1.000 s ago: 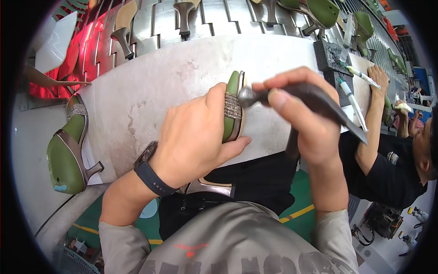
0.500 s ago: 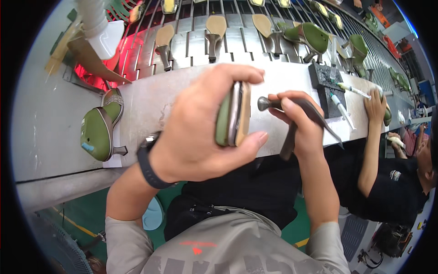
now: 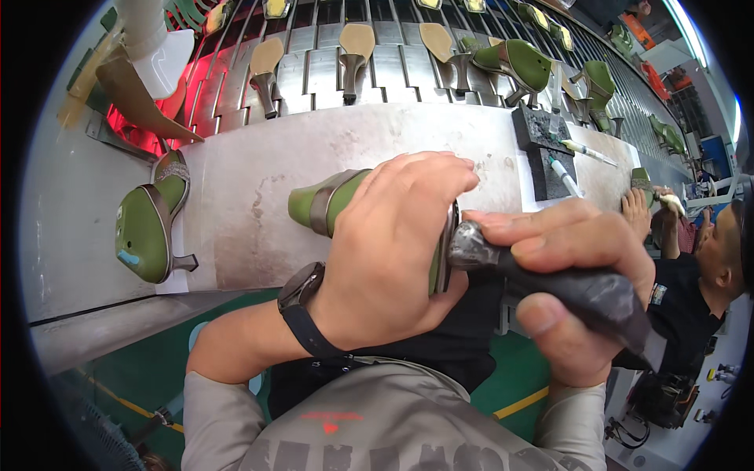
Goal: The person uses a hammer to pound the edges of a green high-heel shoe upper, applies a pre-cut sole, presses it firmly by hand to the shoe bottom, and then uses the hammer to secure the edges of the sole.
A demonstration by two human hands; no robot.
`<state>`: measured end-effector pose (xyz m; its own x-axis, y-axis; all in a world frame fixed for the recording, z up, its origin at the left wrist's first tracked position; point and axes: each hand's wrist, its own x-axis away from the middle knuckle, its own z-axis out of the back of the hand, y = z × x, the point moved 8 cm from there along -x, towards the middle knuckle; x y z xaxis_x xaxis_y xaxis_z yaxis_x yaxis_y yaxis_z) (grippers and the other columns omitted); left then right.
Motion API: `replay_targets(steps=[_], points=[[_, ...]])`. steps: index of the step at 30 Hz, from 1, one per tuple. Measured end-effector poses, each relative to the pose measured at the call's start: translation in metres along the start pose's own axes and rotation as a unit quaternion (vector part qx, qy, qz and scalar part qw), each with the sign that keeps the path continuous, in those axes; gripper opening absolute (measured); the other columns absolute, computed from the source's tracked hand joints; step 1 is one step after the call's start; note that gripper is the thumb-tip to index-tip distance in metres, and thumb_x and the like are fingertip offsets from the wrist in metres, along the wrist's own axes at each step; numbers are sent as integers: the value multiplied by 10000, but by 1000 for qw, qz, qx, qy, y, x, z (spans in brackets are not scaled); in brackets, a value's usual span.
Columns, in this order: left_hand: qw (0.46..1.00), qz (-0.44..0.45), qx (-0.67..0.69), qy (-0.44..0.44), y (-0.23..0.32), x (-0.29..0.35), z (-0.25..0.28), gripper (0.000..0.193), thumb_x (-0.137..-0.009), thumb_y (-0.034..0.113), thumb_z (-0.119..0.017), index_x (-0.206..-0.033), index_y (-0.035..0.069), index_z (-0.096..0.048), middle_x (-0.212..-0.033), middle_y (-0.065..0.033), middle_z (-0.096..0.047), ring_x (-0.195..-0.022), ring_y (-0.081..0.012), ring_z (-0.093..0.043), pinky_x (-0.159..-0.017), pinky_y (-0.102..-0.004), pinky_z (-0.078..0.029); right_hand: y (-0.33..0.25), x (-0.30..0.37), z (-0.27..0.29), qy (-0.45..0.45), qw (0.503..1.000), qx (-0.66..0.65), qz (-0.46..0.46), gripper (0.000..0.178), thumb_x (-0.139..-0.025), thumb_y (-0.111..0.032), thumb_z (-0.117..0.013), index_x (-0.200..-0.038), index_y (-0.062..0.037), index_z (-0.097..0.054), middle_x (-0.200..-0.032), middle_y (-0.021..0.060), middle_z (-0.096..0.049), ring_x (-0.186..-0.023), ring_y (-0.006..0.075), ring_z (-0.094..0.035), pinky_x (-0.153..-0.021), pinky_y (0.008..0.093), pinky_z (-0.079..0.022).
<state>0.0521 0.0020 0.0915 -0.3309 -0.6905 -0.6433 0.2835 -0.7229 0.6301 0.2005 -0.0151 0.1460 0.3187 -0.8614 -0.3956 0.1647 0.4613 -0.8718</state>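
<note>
Across the middle of the frame, over the near side of the pale table (image 3: 236, 200), a green shoe (image 3: 305, 206) lies with its long axis roughly left to right, its rounded end emerging left of the left hand (image 3: 397, 243) and its dark sole edge (image 3: 448, 250) facing right. The left grip is clamped on the shoe's midsection, hiding much of it under the fingers. Right of centre, the right hand (image 3: 585, 239) has its grip closed around a dark hammer (image 3: 561, 290), which slants from the lower right up toward the shoe. The rounded metal head points left and sits right against the sole edge in this view; whether the two touch cannot be told. Thus the left hand is the nearer, lying directly on the shoe, while the right hand stands apart from it, with the hammer head between.
</note>
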Motion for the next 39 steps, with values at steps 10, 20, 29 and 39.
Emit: replay_targets(steps=[10,20,29,39], points=[[999,-30,-40,15,10,26,-1,706,-721,-16,-733,-1388,-77,-513,-1315,-251,-654,-1212,-445,-658,-1054,-544,-509,13,-9,0,-16,967,-36,-253,379,-783,-232,-825,-963,53,-653,-970,276,-745,-941,331,-741,-898,402,-588],[948,-18,-317,23,-50,127,-5,538,-1014,270,-635,-1476,46,-472,-1518,-231,-565,-1412,-396,-556,-1218,-645,-282,107,93,-70,-18,971,-90,-222,281,-859,-8,-808,-1126,24,-728,-1122,170,-772,-972,209,-761,-870,319,-588],[944,-18,-319,75,-50,133,-7,490,-1067,377,-601,-1433,69,-496,-1481,-206,-598,-1381,-374,-586,-1206,-657,-299,100,49,-52,-21,989,-100,-107,298,-851,25,-795,-1128,62,-691,-1140,226,-755,-1060,274,-752,-950,358,-583],[945,-7,-320,69,-52,133,-10,393,-1046,201,-611,-1402,73,-506,-1468,-201,-614,-1380,-361,-594,-1192,-697,-302,115,11,-65,-51,972,-115,-197,364,-863,-198,-797,-1056,81,-666,-1068,272,-742,-1029,316,-734,-971,400,-566]])
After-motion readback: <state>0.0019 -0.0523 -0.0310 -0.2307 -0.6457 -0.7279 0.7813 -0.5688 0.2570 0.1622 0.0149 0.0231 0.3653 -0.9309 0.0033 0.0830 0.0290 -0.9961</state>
